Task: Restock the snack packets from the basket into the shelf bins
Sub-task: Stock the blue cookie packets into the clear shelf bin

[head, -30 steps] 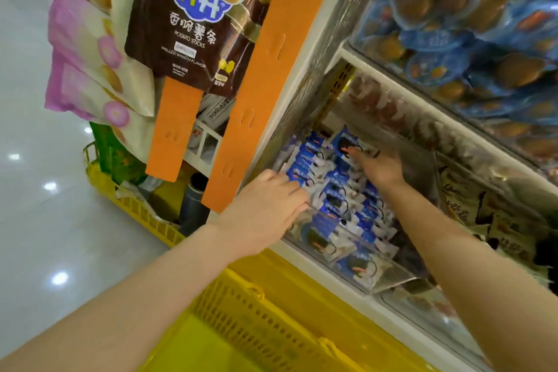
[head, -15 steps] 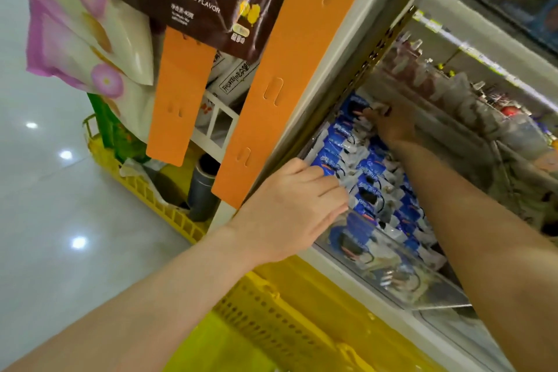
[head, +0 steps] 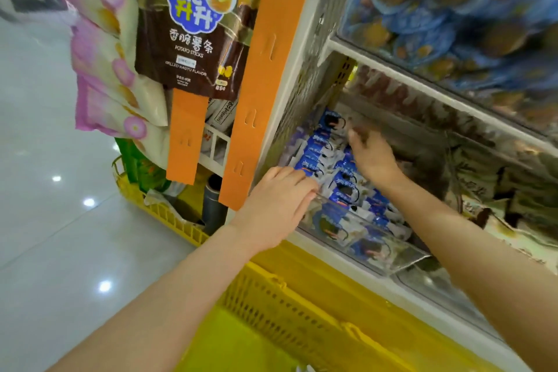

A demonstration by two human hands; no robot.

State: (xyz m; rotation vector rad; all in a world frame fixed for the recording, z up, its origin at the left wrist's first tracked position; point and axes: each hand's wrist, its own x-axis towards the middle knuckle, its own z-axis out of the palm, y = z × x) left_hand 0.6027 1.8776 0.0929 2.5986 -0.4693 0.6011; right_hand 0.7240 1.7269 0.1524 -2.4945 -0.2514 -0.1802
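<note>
Blue and white snack packets (head: 317,149) stand in rows inside a clear plastic shelf bin (head: 389,263) on the lower shelf. My left hand (head: 276,205) rests on the bin's near left corner, its fingers laid flat against the front packets. My right hand (head: 373,158) reaches into the bin's middle and lies on top of the packets with spread fingers, blurred by motion. Neither hand visibly holds a packet. The yellow basket (head: 290,308) sits below the shelf under my arms; its contents are hidden.
Orange hanging strips (head: 256,78) with a brown potato-stick bag (head: 193,36) and pink bags (head: 105,75) hang left of the shelf. A bin of blue packs (head: 453,9) fills the upper shelf. Brown packets (head: 513,190) sit to the right. Another yellow crate (head: 157,208) stands on the floor.
My right hand has drawn back from the bin's rear toward its middle. My left hand stays at the bin's front corner. The view has tilted up.
</note>
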